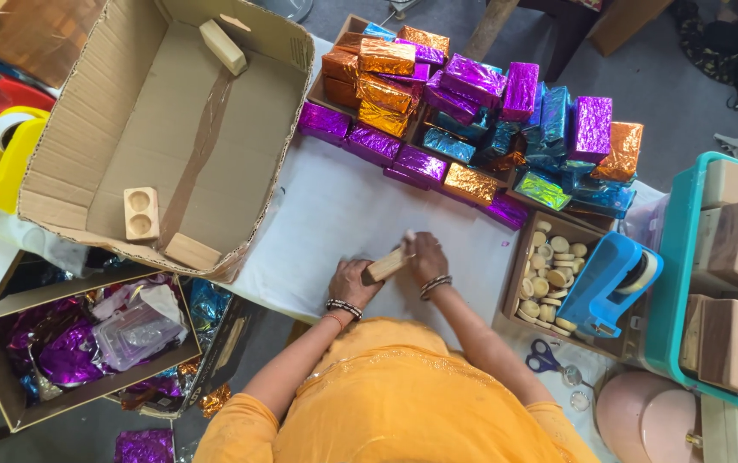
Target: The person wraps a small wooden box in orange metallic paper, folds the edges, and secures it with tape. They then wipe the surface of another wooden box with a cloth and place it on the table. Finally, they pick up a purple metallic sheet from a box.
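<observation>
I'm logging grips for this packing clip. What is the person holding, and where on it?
A small wooden block, held between both hands: the left hand grips its lower end, the right hand its upper end, above the white table cover.

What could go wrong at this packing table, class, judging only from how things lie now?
1. The heap of shiny foil-wrapped blocks is stacked loosely and high; a nudge might topple some off the white-covered table.
2. The blue tape dispenser leans in the small cardboard box of round wooden discs; it may tip.
3. Both hands, left and right, hold one pale wooden block near the table edge; it could slip.
</observation>
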